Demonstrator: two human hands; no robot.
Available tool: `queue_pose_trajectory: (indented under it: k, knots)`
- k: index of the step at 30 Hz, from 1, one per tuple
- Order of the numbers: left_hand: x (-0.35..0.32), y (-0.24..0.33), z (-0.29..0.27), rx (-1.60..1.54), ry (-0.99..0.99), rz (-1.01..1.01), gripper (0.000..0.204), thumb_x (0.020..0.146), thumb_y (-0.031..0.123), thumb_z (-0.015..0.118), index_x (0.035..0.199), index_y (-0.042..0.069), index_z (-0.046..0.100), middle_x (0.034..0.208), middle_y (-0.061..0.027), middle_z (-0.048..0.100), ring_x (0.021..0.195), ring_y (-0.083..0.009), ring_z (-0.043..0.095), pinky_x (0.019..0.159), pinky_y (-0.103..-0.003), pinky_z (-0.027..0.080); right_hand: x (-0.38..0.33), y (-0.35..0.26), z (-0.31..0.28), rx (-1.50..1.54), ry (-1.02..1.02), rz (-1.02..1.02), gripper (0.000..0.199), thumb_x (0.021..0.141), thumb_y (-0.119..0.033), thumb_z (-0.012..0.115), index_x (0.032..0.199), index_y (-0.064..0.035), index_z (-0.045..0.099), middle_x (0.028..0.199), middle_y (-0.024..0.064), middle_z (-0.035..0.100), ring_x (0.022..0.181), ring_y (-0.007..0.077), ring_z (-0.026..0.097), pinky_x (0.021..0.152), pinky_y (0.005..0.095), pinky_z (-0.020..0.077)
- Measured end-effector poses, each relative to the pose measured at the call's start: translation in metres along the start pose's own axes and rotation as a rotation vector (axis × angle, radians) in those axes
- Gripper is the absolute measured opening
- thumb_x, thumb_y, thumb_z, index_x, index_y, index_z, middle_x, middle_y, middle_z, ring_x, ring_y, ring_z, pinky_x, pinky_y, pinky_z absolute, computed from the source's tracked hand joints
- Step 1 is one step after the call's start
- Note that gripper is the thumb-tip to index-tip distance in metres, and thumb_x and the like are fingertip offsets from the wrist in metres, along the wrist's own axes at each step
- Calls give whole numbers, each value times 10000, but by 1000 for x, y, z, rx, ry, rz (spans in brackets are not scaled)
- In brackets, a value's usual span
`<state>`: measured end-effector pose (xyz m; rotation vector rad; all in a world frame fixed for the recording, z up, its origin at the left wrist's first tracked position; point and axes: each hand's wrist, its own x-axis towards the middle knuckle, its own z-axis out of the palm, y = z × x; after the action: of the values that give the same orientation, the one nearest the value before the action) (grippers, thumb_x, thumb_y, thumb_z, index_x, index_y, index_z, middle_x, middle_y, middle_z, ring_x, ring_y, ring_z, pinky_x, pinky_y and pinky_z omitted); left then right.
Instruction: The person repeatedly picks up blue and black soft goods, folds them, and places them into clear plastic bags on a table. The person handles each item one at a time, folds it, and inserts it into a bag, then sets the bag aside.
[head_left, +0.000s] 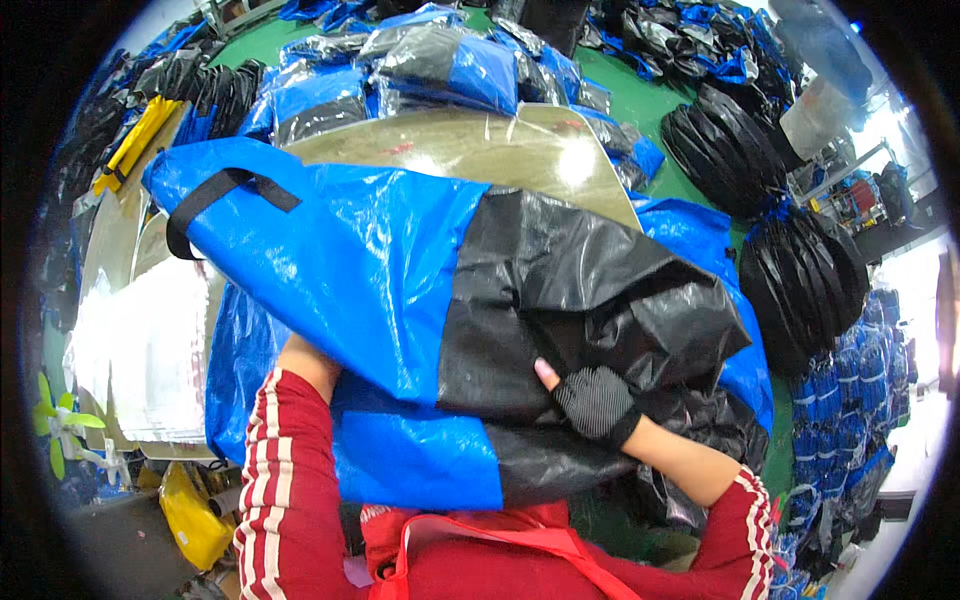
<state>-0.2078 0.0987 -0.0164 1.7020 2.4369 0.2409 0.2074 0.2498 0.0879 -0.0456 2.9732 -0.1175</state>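
A large blue and black woven bag (380, 260) with a black strap handle (215, 195) lies across my arms over the shiny metal worktable (480, 145). My left hand (305, 360) is tucked under the blue part of the bag, and only the wrist and the back of the hand show. My right hand (590, 400), in a black fingerless glove, presses flat on the black part of the bag with its fingers going into a fold. A second blue and black bag (420, 455) lies beneath, against my red sleeves.
Wrapped blue and black bags (420, 60) are heaped at the table's far side. Stacks of black folded goods (800, 270) stand on the green floor at right, more blue bundles (850, 400) beside them. A pile of clear plastic sheets (150, 340) sits left, a yellow bag (190, 515) below.
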Motion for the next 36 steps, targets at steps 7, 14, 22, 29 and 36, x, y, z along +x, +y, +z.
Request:
queue_pose_trajectory:
  k: [7, 14, 22, 29, 36]
  knots:
    - [-115, 147, -11, -541, -112, 61, 675, 861, 507, 565, 1409, 140, 421, 1458, -178, 378, 1366, -418, 287, 1132, -539, 188, 14, 12, 4, -49, 112, -30, 521, 858, -186, 538, 1375, -204, 479, 958, 164, 613, 833, 308, 612, 672, 437, 496]
    - [-178, 178, 64, -392, 318, -46, 541, 837, 477, 627, 1265, 148, 580, 1214, -191, 579, 1189, -378, 505, 1040, -549, 328, 5, 0, -23, 3, -1, -407, 450, 861, -322, 542, 1310, -311, 525, 1435, 96, 441, 1396, 387, 275, 1062, 713, 108]
    - [-206, 160, 60, -433, 134, -114, 659, 782, 499, 665, 1327, 158, 522, 1343, -186, 460, 1288, -381, 379, 1077, -565, 253, -59, 30, 21, 12, -224, -432, 413, 778, -380, 631, 1188, -333, 648, 1378, -56, 529, 1375, 310, 343, 1079, 691, 113]
    - [-296, 198, -113, -389, -339, -116, 771, 734, 519, 698, 1381, 166, 471, 1457, -181, 355, 1374, -385, 268, 1109, -580, 188, -33, 1, -9, -185, -584, -323, 317, 764, -243, 621, 1068, -242, 713, 1207, 18, 641, 1263, 347, 445, 1023, 595, 313]
    - [-252, 193, -45, 294, -358, -161, 972, 683, 727, 595, 1483, 256, 308, 1553, -202, 196, 1404, -507, 132, 1037, -741, 36, 10, -4, -39, 312, 81, 78, 651, 772, -453, 704, 1273, -79, 523, 1156, 220, 577, 1141, 388, 510, 910, 516, 428]
